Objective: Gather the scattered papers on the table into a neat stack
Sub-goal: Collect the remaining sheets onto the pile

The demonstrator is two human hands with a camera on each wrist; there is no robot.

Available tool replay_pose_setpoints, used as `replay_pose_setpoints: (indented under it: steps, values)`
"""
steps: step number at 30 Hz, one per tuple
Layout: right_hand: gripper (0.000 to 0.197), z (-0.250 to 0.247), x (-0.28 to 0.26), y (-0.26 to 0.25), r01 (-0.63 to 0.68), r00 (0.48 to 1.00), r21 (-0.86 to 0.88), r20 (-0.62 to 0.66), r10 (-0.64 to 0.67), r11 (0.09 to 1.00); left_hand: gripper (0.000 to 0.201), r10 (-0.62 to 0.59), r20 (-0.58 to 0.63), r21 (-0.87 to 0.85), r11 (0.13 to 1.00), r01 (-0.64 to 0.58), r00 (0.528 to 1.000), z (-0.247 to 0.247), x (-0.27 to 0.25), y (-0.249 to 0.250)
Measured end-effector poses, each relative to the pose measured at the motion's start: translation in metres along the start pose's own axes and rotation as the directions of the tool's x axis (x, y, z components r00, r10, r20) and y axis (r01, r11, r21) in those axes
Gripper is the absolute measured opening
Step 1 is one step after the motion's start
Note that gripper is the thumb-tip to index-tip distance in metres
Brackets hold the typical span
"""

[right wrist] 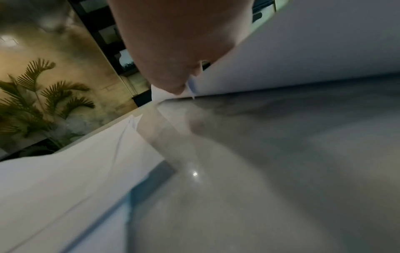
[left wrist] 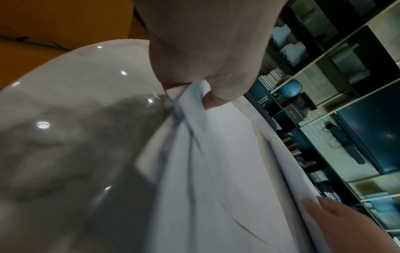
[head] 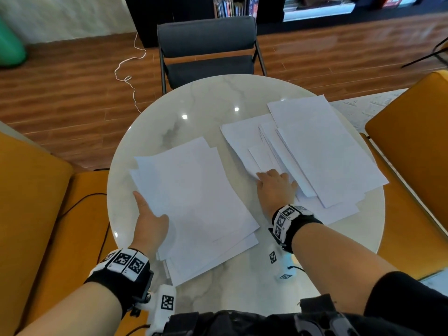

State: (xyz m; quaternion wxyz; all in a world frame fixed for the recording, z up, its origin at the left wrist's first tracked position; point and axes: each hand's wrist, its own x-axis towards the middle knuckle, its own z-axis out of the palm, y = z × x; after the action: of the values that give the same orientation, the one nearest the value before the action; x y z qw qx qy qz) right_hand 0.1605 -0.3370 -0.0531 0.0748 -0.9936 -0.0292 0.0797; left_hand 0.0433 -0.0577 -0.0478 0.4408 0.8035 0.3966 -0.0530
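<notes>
Left hand: pinches the near-left edge of the left sheaf, thumb on top. Right hand: fingers curled on the near edge of the fanned right pile. Both lie on the round marble table. All sheets blank; no writing legible.

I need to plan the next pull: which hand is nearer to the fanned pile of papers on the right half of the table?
Right. The right hand rests on the near left edge of the fanned pile. The left hand is across the table, gripping the left pile.
</notes>
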Motion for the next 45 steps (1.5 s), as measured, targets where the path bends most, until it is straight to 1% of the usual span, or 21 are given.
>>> replay_pose_setpoints:
  steps: [1, 3, 5, 7, 9, 10, 12, 14, 15, 16, 17, 19, 20, 22, 25, 30, 37, 39, 41, 43, 45]
  values:
    - [0.037, -0.004, 0.002, 0.001, 0.009, 1.000, 0.006, -0.018, -0.009, 1.000, 0.110, 0.022, 0.009, 0.030, 0.999, -0.022, 1.000, 0.002, -0.001, 0.001]
    - [0.036, -0.011, 0.001, -0.001, 0.054, 0.995, 0.048, -0.088, -0.049, 0.997, 0.104, 0.051, 0.040, -0.016, 0.999, -0.051, 0.998, 0.005, -0.014, 0.018]
    - [0.034, -0.019, -0.007, -0.012, 0.157, 0.976, 0.092, -0.167, -0.140, 0.983, 0.081, 0.060, 0.129, -0.059, 0.997, -0.053, 0.990, 0.013, -0.019, 0.027]
    - [0.033, -0.027, -0.021, -0.032, 0.266, 0.952, 0.152, -0.195, -0.236, 0.952, 0.058, 0.067, 0.203, -0.099, 0.994, -0.048, 0.977, 0.019, -0.023, 0.033]
    - [0.034, -0.032, -0.039, -0.054, 0.349, 0.936, 0.235, -0.146, -0.322, 0.907, 0.037, 0.048, 0.244, -0.197, 0.980, 0.002, 0.969, 0.024, -0.024, 0.041]
    - [0.038, -0.033, -0.048, -0.063, 0.392, 0.920, 0.256, -0.111, -0.376, 0.884, 0.029, 0.029, 0.286, -0.301, 0.952, 0.061, 0.958, 0.026, -0.026, 0.046]
    - [0.046, -0.033, -0.065, -0.074, 0.499, 0.861, 0.216, -0.016, -0.508, 0.839, 0.034, 0.015, 0.349, -0.446, 0.882, 0.152, 0.937, 0.032, -0.025, 0.053]
    - [0.056, -0.031, -0.073, -0.072, 0.544, 0.819, 0.210, 0.079, -0.569, 0.812, 0.031, 0.021, 0.361, -0.460, 0.874, 0.159, 0.932, 0.038, -0.025, 0.059]
    - [0.064, -0.031, -0.073, -0.066, 0.500, 0.834, 0.255, 0.113, -0.540, 0.827, 0.022, 0.028, 0.309, -0.418, 0.902, 0.110, 0.950, 0.041, -0.024, 0.060]
    - [0.073, -0.030, -0.071, -0.057, 0.414, 0.875, 0.302, 0.130, -0.467, 0.859, 0.020, 0.049, 0.258, -0.361, 0.931, 0.050, 0.965, 0.045, -0.022, 0.057]
    - [0.079, -0.030, -0.067, -0.047, 0.323, 0.917, 0.327, 0.124, -0.379, 0.888, 0.026, 0.061, 0.228, -0.307, 0.952, 0.012, 0.972, 0.047, -0.020, 0.055]
    - [0.074, -0.026, -0.054, -0.021, 0.160, 0.975, 0.250, 0.109, -0.191, 0.955, 0.038, 0.059, 0.215, -0.239, 0.971, -0.006, 0.975, 0.050, -0.023, 0.056]
    - [0.074, -0.023, -0.049, -0.008, 0.086, 0.983, 0.159, 0.145, -0.109, 0.984, 0.041, 0.066, 0.203, -0.211, 0.977, -0.022, 0.977, 0.051, -0.023, 0.055]
    - [0.087, -0.015, -0.042, 0.013, -0.040, 0.963, 0.023, 0.268, 0.033, 0.999, 0.044, 0.088, 0.189, -0.170, 0.984, -0.056, 0.978, 0.050, -0.026, 0.055]
    - [0.094, -0.009, -0.041, 0.024, -0.145, 0.921, 0.031, 0.369, 0.123, 0.989, 0.046, 0.122, 0.186, -0.111, 0.989, -0.103, 0.975, 0.048, -0.028, 0.053]
    - [0.095, -0.009, -0.034, 0.022, -0.169, 0.916, -0.002, 0.370, 0.157, 0.986, 0.049, 0.132, 0.194, -0.056, 0.991, -0.123, 0.972, 0.046, -0.030, 0.052]
    - [0.089, -0.009, -0.025, 0.019, -0.080, 0.941, -0.132, 0.318, 0.119, 0.988, 0.051, 0.136, 0.187, -0.043, 0.991, -0.130, 0.973, 0.052, -0.039, 0.056]
    - [0.077, -0.007, -0.026, 0.024, -0.012, 0.961, -0.214, 0.268, 0.071, 0.977, 0.052, 0.135, 0.175, -0.035, 0.991, -0.131, 0.975, 0.049, -0.038, 0.056]
    - [0.054, -0.009, -0.028, 0.031, 0.060, 0.980, -0.267, 0.197, -0.007, 0.962, 0.053, 0.134, 0.182, -0.017, 0.991, -0.133, 0.974, 0.045, -0.034, 0.054]
    - [0.034, -0.016, -0.027, 0.036, 0.122, 0.984, -0.253, 0.158, -0.083, 0.960, 0.057, 0.127, 0.213, -0.002, 0.992, -0.129, 0.969, 0.040, -0.029, 0.051]
    - [0.026, -0.028, -0.025, 0.039, 0.161, 0.980, -0.197, 0.144, -0.134, 0.967, 0.066, 0.129, 0.244, -0.011, 0.991, -0.130, 0.961, 0.040, -0.028, 0.049]
